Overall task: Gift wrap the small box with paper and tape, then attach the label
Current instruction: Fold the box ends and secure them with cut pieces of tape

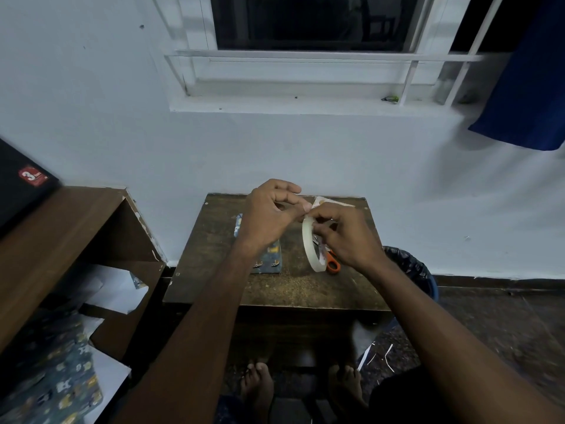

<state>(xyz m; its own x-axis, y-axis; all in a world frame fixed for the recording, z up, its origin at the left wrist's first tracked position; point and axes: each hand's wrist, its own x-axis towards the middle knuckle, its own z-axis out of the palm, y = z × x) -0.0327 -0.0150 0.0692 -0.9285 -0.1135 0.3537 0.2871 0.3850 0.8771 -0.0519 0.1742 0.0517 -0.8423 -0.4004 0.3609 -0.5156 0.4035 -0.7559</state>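
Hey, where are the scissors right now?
The scissors lie on the small wooden table, right of centre in the head view, mostly hidden behind the tape roll and the right hand; only an orange handle shows clearly.

A single head-worn wide-angle camera looks forward and down, close above a small wooden table (214, 270) set against a wall (305, 154).

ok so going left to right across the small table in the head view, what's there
wrapped box → left hand → tape roll, held by both hands → right hand → orange-handled scissors
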